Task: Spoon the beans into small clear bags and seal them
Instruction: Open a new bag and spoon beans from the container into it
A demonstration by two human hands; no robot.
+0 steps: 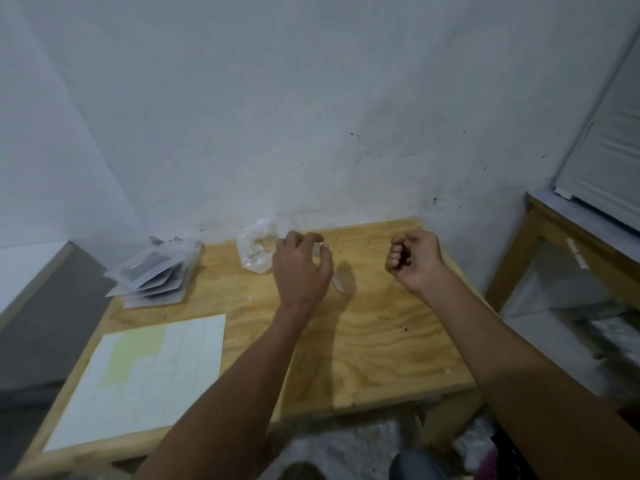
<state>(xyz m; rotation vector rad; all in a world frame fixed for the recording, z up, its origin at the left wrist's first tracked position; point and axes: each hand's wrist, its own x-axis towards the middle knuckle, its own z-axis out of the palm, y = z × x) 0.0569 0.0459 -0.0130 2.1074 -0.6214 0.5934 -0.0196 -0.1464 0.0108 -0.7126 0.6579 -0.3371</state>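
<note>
Plywood table [381,341]; left hand [301,268] pinches a clear bag [320,249]; right hand [415,259] curls around dark beans [405,252].

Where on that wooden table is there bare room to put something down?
Bare wood lies between the white sheet and the table's right edge, under the forearms. The back is crowded: stacked packets at left, clear bag and both hands, left hand and right hand.
</note>
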